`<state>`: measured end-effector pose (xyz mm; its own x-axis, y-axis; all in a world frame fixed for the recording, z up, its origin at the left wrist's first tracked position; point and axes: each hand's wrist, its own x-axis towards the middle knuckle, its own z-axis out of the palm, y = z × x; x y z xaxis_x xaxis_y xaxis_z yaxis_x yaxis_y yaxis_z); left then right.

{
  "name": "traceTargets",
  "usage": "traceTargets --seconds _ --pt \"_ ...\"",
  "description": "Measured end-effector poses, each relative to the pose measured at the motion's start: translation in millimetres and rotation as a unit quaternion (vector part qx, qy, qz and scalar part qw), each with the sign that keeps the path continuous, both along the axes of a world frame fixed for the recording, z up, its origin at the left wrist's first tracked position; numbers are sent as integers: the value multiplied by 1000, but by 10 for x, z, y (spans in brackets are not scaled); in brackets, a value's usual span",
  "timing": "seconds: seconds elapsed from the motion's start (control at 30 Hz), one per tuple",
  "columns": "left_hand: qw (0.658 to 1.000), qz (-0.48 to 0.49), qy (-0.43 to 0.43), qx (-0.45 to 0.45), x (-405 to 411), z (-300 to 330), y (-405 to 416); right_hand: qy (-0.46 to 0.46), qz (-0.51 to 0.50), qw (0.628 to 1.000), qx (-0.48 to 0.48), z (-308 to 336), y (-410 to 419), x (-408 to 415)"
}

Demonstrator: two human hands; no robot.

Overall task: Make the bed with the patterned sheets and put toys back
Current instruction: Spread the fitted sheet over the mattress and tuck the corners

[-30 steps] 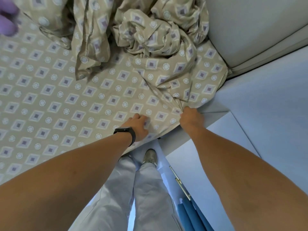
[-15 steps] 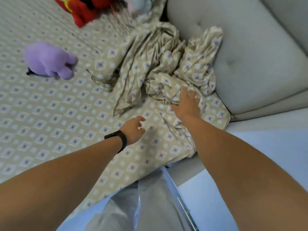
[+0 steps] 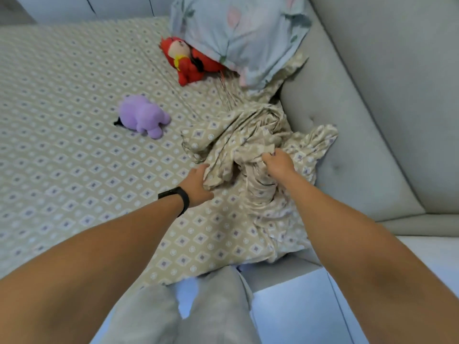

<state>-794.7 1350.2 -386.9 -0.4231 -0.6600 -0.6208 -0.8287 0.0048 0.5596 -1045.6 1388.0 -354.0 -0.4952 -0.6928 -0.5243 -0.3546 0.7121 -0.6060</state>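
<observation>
Gripping bunched sheet [image 3: 250,150] w/ 2 hands.

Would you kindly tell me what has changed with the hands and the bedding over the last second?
Both hands left the sheet's corner edge and reached forward. The left hand and right hand now grip the crumpled patterned sheet. The purple toy still lies on the bed.

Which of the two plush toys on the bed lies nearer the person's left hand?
The purple plush toy; the red plush doll lies farther from the left hand, against the pillow.
</observation>
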Motion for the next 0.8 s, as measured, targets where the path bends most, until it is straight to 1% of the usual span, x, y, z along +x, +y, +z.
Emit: traceTargets --seconds 0.07,0.17,0.23,0.3,0.33,0.37,0.43,0.5,0.57,0.6,0.63,0.67,0.7,0.73,0.8 --pt "1000 1 19 -11 16 271 -77 -40 -11 996 -73 529 -157 201" --pt "998 12 67 -6 43 688 -288 -72 -2 988 -138 1212 -424 629" --pt "994 12 108 -25 86 965 -480 -98 1 974 -204 1593 -568 902" --pt "983 40 172 -56 168 1093 -681 -140 -9 955 -259 1922 -657 1112" --pt "976 56 205 -47 218 1186 -742 -162 -21 946 -279 2074 -687 1184" --pt "972 61 221 -51 277 1321 -786 -180 -28 937 -297 2214 -706 1244" --pt "972 53 213 -83 424 1686 -786 -187 -21 926 -328 2391 -704 1322" --pt "973 51 186 -124 529 1883 -827 -149 -33 926 -345 2521 -640 1352" --pt "968 76 185 -153 742 2094 -800 -65 -66 932 -351 2476 -514 1357" --pt "965 92 189 -157 809 2165 -807 -27 -71 937 -340 2409 -458 1323" --pt "961 112 195 -161 904 2253 -817 -10 -57 945 -321 2307 -389 1314" --pt "954 133 210 -165 1010 2365 -833 -16 -22 952 -304 2208 -311 1333" --pt "946 158 232 -164 1058 2466 -863 -28 28 961 -274 2076 -238 1355" --pt "934 181 261 -162 1094 2620 -910 -19 88 967 -240 1935 -230 1389" --pt "910 210 326 -148 1118 2985 -959 52 204 961 -178 1734 -193 1528"
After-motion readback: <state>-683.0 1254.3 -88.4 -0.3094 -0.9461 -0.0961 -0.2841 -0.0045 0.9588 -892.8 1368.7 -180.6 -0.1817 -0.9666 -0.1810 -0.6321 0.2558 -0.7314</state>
